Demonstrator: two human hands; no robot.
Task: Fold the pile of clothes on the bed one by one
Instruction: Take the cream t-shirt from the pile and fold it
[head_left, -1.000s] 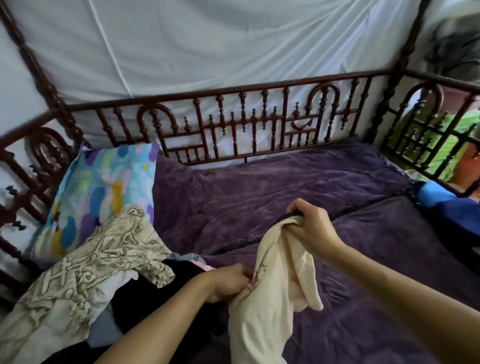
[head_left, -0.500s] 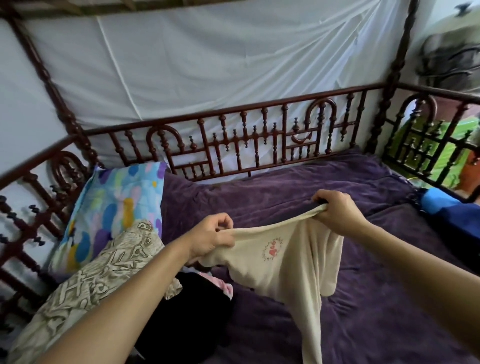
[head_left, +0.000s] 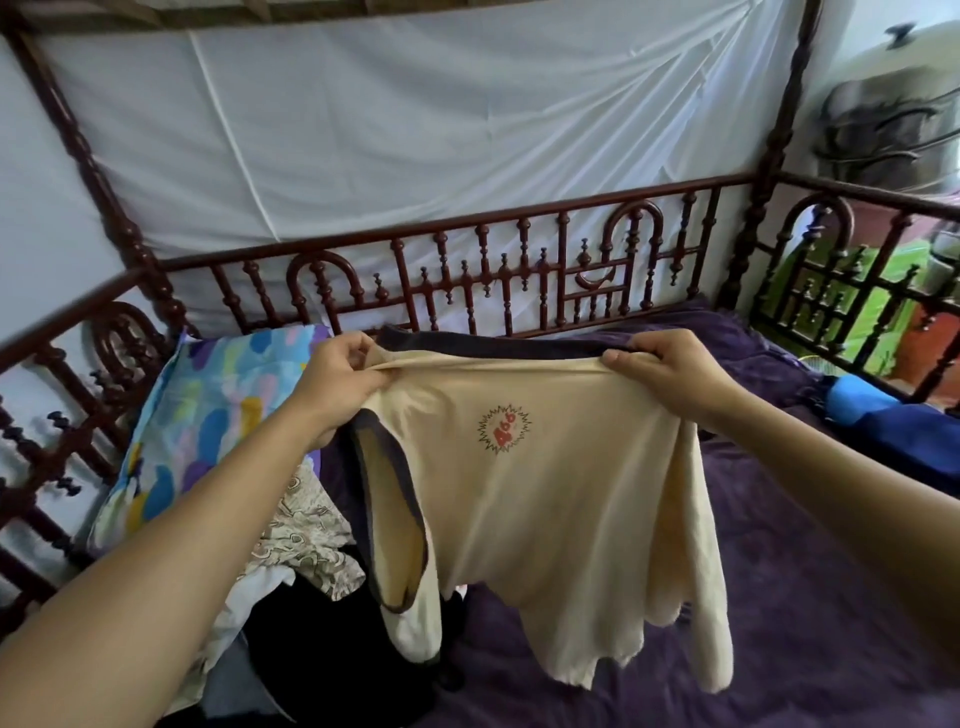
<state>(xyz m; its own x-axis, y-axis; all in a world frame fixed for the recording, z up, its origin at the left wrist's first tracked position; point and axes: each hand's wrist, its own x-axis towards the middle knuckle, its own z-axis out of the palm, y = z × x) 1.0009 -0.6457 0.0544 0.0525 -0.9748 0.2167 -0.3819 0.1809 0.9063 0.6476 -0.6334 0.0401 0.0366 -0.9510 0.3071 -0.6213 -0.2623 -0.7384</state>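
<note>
A cream top (head_left: 566, 509) with dark trim and a small red print hangs spread out in the air above the bed. My left hand (head_left: 337, 379) pinches its upper edge on the left, and my right hand (head_left: 665, 374) grips the same edge on the right. The fabric drapes down between them, with one dark-edged opening hanging at the left. The pile of clothes (head_left: 306, 566), with a beige patterned piece and black garments, lies at the lower left, partly hidden by my left arm and the top.
A purple blanket (head_left: 810, 597) covers the bed. A colourful pillow (head_left: 208, 415) leans against the carved wooden railing (head_left: 519, 270) at the left. A blue item (head_left: 862, 400) lies at the right edge. White cloth hangs behind the railing.
Both hands have lifted the cream top and pulled it wide apart. It went from bunched near the pile to stretched flat with the print facing me.
</note>
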